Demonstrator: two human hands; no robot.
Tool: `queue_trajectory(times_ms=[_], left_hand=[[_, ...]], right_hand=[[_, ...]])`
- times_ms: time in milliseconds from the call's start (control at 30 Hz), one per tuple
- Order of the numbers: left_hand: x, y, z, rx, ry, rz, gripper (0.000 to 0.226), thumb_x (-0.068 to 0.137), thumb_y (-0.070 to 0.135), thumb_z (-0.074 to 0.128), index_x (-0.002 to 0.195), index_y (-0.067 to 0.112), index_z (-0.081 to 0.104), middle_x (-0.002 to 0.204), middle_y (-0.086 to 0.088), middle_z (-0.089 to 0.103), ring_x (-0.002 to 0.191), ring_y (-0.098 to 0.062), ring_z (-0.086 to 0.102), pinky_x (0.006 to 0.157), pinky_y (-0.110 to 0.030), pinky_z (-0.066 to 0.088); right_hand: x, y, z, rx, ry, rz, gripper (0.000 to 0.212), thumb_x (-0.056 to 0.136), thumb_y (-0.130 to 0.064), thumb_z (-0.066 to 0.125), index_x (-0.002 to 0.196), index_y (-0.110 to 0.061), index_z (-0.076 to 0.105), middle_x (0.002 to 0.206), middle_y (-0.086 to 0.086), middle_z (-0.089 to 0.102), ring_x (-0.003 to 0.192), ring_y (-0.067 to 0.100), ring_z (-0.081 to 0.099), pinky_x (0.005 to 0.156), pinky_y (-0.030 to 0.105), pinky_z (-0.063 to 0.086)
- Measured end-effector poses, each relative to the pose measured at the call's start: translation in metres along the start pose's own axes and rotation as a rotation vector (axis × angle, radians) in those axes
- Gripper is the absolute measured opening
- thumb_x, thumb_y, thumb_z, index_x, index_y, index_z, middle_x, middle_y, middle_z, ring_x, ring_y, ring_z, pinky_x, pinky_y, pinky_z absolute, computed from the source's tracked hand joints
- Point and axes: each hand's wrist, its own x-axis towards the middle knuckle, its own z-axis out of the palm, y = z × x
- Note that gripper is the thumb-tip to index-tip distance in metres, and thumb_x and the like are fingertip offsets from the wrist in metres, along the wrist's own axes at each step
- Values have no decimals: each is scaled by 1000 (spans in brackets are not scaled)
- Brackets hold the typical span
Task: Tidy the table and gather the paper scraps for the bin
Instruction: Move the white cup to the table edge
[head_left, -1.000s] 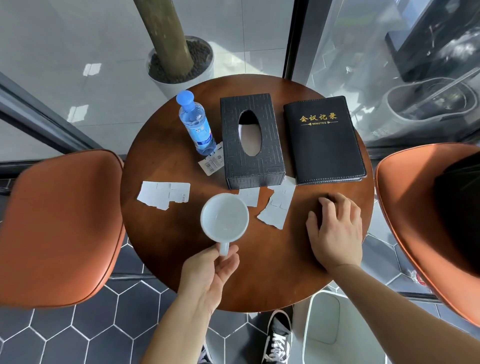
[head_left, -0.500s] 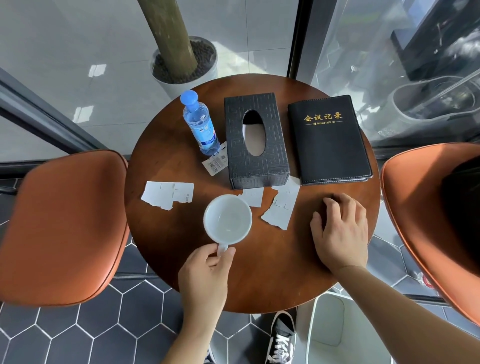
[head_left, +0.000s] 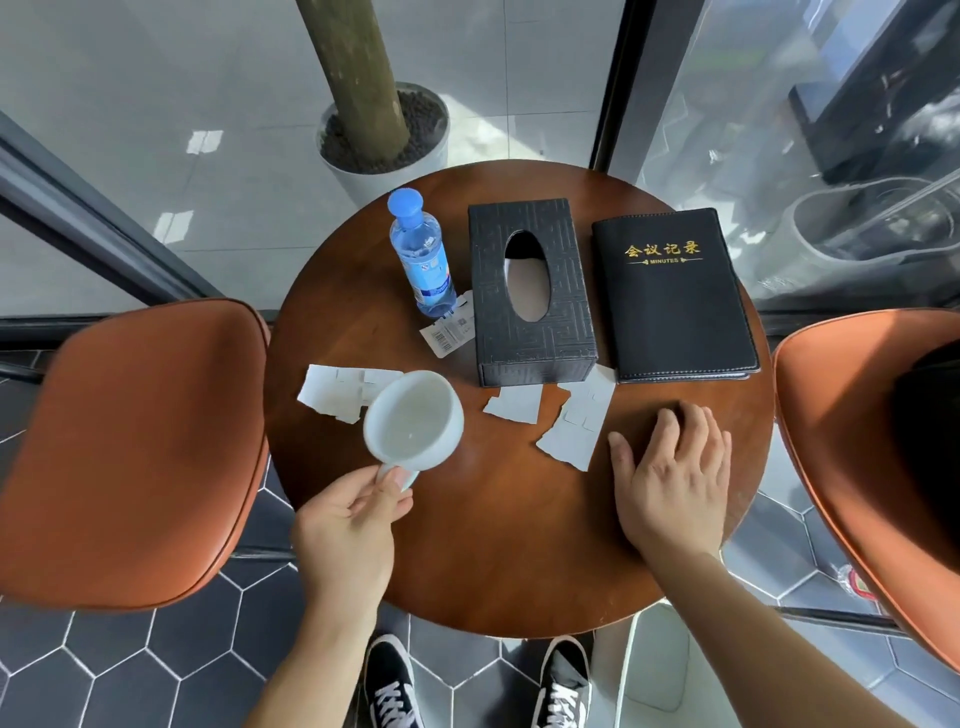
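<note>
My left hand (head_left: 353, 525) grips the handle of a white mug (head_left: 413, 418), which is lifted and tilted over the left part of the round wooden table (head_left: 467, 561). The mug hides part of a white paper scrap (head_left: 332, 392) at the table's left. A small scrap (head_left: 514, 402) and a long torn scrap (head_left: 574, 423) lie in front of the black tissue box (head_left: 530, 291). A barcode label scrap (head_left: 449, 332) lies by the water bottle (head_left: 423, 257). My right hand (head_left: 670, 478) rests flat on the table, fingers spread, just right of the long scrap.
A black minutes notebook (head_left: 675, 296) lies at the back right. Orange chairs stand to the left (head_left: 119, 452) and right (head_left: 872, 452). A white bin (head_left: 660, 670) sits on the floor under the table's near edge, beside my shoes. A potted trunk (head_left: 363, 104) stands behind the glass.
My left hand has lifted the mug by its handle and carried it left, over the left scrap. My right hand has flattened and spread its fingers on the table.
</note>
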Motion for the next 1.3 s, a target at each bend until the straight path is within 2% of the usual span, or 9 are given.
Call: queue_trajectory(times_ms=[233, 367, 500, 567, 667, 833, 1000, 1133, 1300], left_hand=[[38, 9, -35, -35, 64, 87, 25, 90, 16, 70, 83, 39, 78, 86, 5, 79, 79, -19, 77, 77, -35, 60], [79, 16, -50, -21, 115, 99, 23, 88, 16, 71, 80, 37, 78, 82, 7, 79, 76, -19, 77, 73, -31, 58], [122, 21, -52, -24, 143, 96, 14, 87, 16, 73, 82, 29, 76, 80, 6, 78, 75, -19, 77, 68, -22, 59], [143, 22, -49, -20, 153, 93, 11, 87, 12, 72, 92, 21, 76, 77, 4, 78, 73, -17, 76, 68, -22, 60], [168, 21, -43, 9, 153, 69, 21, 88, 8, 72, 108, 3, 72, 84, 3, 75, 75, -16, 76, 68, -23, 60], [188, 10, -45, 44, 163, 26, 24, 88, 8, 72, 111, 3, 71, 85, 5, 74, 73, -12, 76, 65, -19, 58], [188, 3, -52, 159, 119, 55, 14, 87, 15, 74, 101, 20, 77, 86, 6, 77, 78, -11, 76, 82, -35, 61], [181, 3, -54, 274, 101, 120, 29, 87, 23, 74, 73, 48, 73, 76, 13, 75, 78, -12, 75, 80, -42, 61], [169, 3, -53, 335, 98, 172, 26, 87, 30, 74, 76, 54, 71, 74, 17, 74, 78, -13, 74, 77, -46, 62]], right_hand=[[-4, 8, 1, 2, 16, 26, 64, 97, -59, 31, 130, -7, 45, 147, 19, 38, 143, 38, 27, 123, 53, 14], [-4, 6, 2, 28, 34, 30, 64, 94, -57, 37, 129, -4, 47, 145, 20, 39, 142, 40, 27, 121, 55, 16], [-3, 5, 2, 28, 49, 34, 63, 93, -56, 39, 128, -4, 47, 144, 20, 39, 141, 41, 28, 120, 57, 18], [-3, 6, 3, 30, 51, 32, 63, 92, -55, 40, 128, -3, 47, 144, 21, 39, 142, 41, 28, 120, 57, 18], [-3, 6, 4, 35, 58, 35, 64, 91, -54, 42, 128, -2, 48, 144, 21, 40, 142, 41, 27, 120, 56, 18], [-2, 9, 8, 39, 76, 31, 64, 91, -57, 40, 129, -6, 46, 145, 18, 37, 140, 41, 26, 119, 58, 20], [-3, 10, 10, 52, 70, 41, 64, 91, -58, 39, 128, -6, 46, 145, 17, 37, 140, 39, 24, 118, 58, 21], [-2, 11, 9, 58, 70, 40, 64, 91, -58, 40, 129, -6, 47, 145, 17, 37, 141, 40, 25, 118, 58, 20], [-2, 11, 10, 80, 64, 40, 66, 89, -57, 43, 129, -5, 48, 146, 17, 38, 142, 38, 23, 119, 57, 19]])
